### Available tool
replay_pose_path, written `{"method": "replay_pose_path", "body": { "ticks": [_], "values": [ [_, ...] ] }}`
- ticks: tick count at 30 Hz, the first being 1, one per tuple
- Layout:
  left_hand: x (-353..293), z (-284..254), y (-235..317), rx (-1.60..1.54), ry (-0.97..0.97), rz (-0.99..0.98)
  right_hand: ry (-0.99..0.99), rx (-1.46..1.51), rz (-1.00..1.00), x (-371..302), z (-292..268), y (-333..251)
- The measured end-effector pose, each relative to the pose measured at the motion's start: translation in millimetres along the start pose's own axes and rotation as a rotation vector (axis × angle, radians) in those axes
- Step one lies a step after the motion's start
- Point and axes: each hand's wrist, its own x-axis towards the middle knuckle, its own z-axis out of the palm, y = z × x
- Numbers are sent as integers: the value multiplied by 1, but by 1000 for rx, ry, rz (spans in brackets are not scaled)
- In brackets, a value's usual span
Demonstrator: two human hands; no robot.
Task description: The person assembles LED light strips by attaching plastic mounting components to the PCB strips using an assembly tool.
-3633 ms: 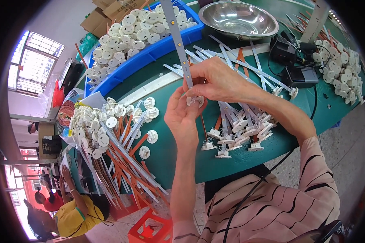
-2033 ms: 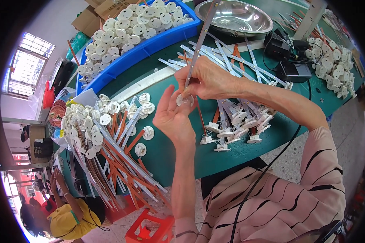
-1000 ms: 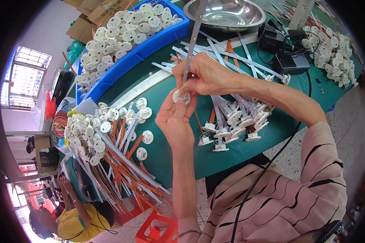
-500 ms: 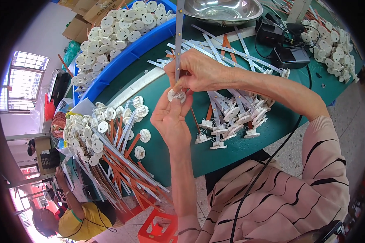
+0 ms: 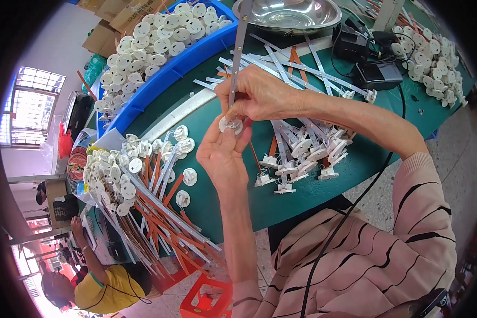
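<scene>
My left hand (image 5: 225,156) grips a round white plastic cap (image 5: 231,125) between thumb and fingers, its wired side facing up. Just above it, my right hand (image 5: 262,95) pinches the lower end of an LED strip (image 5: 238,50), which stands nearly upright. The two hands meet at the cap; fingers hide how strip and cap join. Right of them lies a bunch of LED strips with white caps (image 5: 305,153) on the green table (image 5: 206,212). Another pile of capped strips (image 5: 159,212), some showing orange-brown backs, spreads to the left.
A blue bin (image 5: 169,74) of round white caps (image 5: 159,40) stands at the far left. Behind my hands are a steel bowl (image 5: 297,16) and black power adapters (image 5: 376,74). More white caps (image 5: 432,63) lie far right. A person in yellow (image 5: 108,289) sits at left; a red stool (image 5: 206,297) stands below.
The upper end of the LED strip has tilted slightly to the right. Both hands stay at the cap with the same hold.
</scene>
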Motion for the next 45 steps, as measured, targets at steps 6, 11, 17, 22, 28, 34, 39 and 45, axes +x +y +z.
{"method": "replay_pose_path", "body": {
  "ticks": [6,11,17,22,28,34,39,45],
  "values": [
    [1,-2,-1,-12,8,-8,1,-44,18,1,1,-2],
    [0,-3,1,-4,7,0,-5,-27,47,2,2,-3],
    [1,-3,1,5,-2,3,4,-26,5,0,3,3],
    [1,-1,1,16,-3,6,-6,36,101,0,1,-3],
    [1,-1,-1,29,7,-7,4,-35,0,-1,1,3],
    [2,-3,-1,20,-1,-3,-1,4,37,-3,0,-1],
    [2,-4,-2,-7,-19,-10,-17,-12,49,-3,-1,-1],
    [1,-4,-1,-7,-7,-21,0,-6,-1,-2,0,1]
  ]
}}
